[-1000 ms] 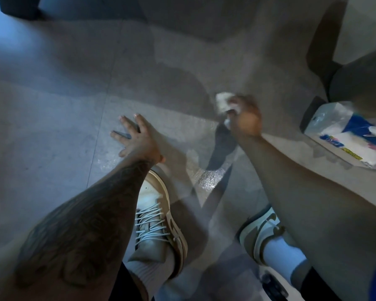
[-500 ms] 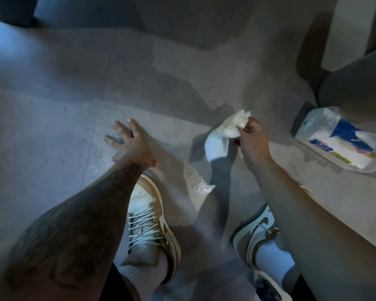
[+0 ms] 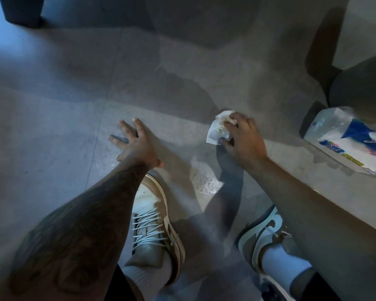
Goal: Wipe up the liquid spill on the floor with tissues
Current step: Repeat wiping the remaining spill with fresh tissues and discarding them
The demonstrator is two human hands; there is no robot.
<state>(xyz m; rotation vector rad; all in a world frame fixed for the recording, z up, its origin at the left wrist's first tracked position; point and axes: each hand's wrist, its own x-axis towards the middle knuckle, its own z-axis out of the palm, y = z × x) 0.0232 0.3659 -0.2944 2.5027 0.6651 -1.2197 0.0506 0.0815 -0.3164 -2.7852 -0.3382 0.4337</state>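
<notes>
My right hand [image 3: 244, 140] presses a crumpled white tissue [image 3: 218, 128] flat against the grey tiled floor, fingers curled over it. A glistening wet patch of the spill [image 3: 206, 181] lies just nearer to me, between my two shoes. A wider damp sheen spreads across the tile [image 3: 182, 92] beyond the tissue. My left hand [image 3: 135, 142] rests flat on the floor with fingers spread, holding nothing, left of the wet patch.
A soft pack of tissues [image 3: 345, 140] in clear and blue wrap lies on the floor at the right. A dark chair base [image 3: 360, 90] stands behind it. My left shoe [image 3: 154, 222] and right shoe [image 3: 263, 233] are planted near the bottom. A dark furniture leg [image 3: 22, 11] is at top left.
My right hand lifted the tissue off the floor half a second ago and has now pushed it back down onto the tile. My left hand stayed planted.
</notes>
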